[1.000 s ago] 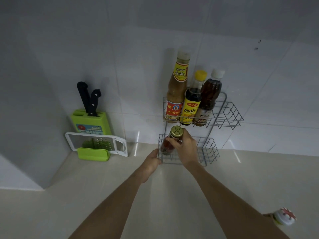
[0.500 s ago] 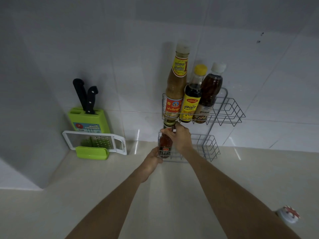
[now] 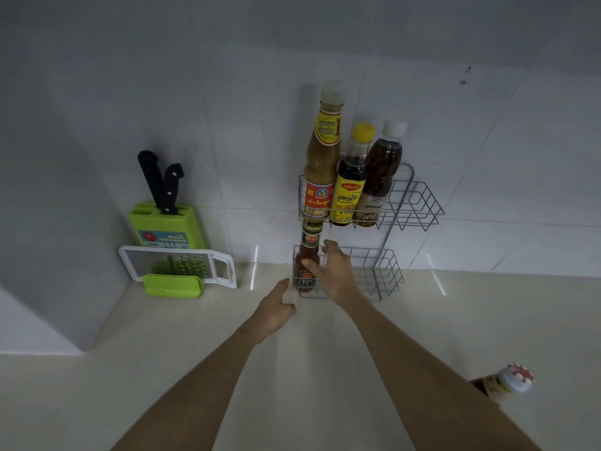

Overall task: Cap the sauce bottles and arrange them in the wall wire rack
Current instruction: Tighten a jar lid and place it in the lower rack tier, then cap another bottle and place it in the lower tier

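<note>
Right hand (image 3: pixel 335 275) up at the red sauce bottle (image 3: pixel 307 265) — fingers (image 3: pixel 312 264) spread loose, thumb laid across the bottle's front, no grasp closed around it. The bottle stands upright, capped, in the left end of the lower basket (image 3: pixel 379 271) of the wire rack (image 3: pixel 408 203). Left hand (image 3: pixel 274 312) sits just below and left of that bottle, fingers relaxed and open, gripping nothing, fingertips close to the basket's front corner. Directly above the red bottle, the upper basket (image 3: pixel 419 206) carries three capped bottles side by side: the tall tan sauce bottle (image 3: pixel 322 164), the yellow-capped dark bottle (image 3: pixel 351 180), the white-capped brown bottle (image 3: pixel 380 170). Far left of the red bottle — a green knife block (image 3: pixel 162 226) with a grater (image 3: pixel 177 266) leaning in front. Well to its lower right, another bottle (image 3: pixel 507 380) on the surface (image 3: pixel 325 369).
</note>
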A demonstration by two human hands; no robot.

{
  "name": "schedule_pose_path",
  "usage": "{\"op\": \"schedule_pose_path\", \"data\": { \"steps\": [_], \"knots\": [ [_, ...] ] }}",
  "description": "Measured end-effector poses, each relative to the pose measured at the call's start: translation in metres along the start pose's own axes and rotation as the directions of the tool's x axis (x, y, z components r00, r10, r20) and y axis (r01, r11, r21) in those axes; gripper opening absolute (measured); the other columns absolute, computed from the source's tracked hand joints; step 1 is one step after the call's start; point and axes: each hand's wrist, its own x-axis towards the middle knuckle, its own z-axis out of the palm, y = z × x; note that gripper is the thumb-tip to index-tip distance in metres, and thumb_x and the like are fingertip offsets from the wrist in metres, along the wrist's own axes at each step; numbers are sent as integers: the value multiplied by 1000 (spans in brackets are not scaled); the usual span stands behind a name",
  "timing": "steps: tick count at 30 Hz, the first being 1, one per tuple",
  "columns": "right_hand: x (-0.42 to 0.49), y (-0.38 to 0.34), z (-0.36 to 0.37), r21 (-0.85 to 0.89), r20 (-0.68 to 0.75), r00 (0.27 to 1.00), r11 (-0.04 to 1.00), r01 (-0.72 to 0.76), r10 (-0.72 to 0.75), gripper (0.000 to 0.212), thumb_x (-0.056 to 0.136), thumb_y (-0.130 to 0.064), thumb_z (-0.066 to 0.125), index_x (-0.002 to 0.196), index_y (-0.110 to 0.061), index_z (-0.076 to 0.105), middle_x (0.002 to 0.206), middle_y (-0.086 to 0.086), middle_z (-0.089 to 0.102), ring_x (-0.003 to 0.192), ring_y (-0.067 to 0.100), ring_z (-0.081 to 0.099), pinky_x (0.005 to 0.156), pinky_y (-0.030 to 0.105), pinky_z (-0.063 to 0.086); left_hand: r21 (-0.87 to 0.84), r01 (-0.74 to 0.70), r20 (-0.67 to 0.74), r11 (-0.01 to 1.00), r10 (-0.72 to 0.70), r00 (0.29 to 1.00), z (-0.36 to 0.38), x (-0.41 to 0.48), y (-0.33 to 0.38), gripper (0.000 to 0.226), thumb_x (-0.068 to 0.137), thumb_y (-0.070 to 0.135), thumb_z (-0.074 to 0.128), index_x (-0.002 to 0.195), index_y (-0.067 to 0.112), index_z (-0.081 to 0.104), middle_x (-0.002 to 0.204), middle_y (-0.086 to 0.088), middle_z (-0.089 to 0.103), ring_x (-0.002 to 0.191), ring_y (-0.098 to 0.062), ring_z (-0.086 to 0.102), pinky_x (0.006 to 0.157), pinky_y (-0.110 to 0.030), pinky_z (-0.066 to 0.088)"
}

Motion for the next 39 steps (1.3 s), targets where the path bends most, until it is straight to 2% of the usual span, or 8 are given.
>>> {"op": "schedule_pose_path", "data": {
  "steps": [7,11,16,22,25,28,35,39],
  "knots": [
    [-74,5,-29,101,-109,994,995,5,6,48,92,-25,62,134,-8,47,130,10,58,122,25,51,96,28,39,51,-123,-98,991,128,987,10,-50,3,61,92,6,47,147,22,24,153,-3,31,137,-21,34,97,-19,28],
    [-118,10,-59,77,-202,979,996,41,-25,42,92,-25,62,130,-9,53,127,8,60,119,22,54,100,35,46,0,-178,-80,984,178,981,27,-82,11,58,91,5,50,143,22,31,151,-3,35,138,-21,34,109,-29,28],
    [-164,24,-113,-32,-283,954,995,89,-95,30,92,-17,61,121,-9,61,121,7,65,112,23,58,96,35,48,-69,-211,-4,975,211,977,60,-117,24,54,90,5,52,139,21,36,147,-3,40,135,-19,37,109,-33,32],
    [-192,72,-191,-279,-254,961,960,34,-108,22,92,-19,59,112,-13,66,117,6,67,110,27,57,93,29,40,-54,-249,117,967,254,960,110,-131,38,46,90,5,53,132,20,46,140,-4,48,130,-20,44,109,-34,36],
    [-199,103,-220,-297,-236,971,954,-38,-35,25,91,-29,61,112,-15,66,116,7,66,109,28,56,89,35,45,-28,-266,148,964,267,952,139,-127,49,44,89,5,54,131,18,48,139,-4,50,131,-20,44,109,-32,36],
    [-199,126,-239,-281,-103,994,958,-55,27,35,88,-43,63,112,-18,66,113,6,65,104,25,58,84,35,48,-3,-249,177,968,246,953,172,-120,59,44,90,9,54,133,18,46,142,-3,47,134,-19,41,106,-28,33],
    [-187,153,-247,-284,92,991,951,124,-101,35,81,-45,71,101,-17,68,94,3,66,86,18,58,75,29,47,76,-242,228,967,219,949,237,-110,75,56,84,12,64,135,22,43,143,0,45,134,-18,38,107,-29,35],
    [-182,166,-247,-274,100,974,935,224,-204,26,84,-32,70,103,-15,70,94,6,68,84,21,59,76,31,47,59,-253,270,966,229,935,270,-109,76,57,79,16,72,129,24,46,125,7,53,117,-10,46,99,-26,40]
  ]
}}
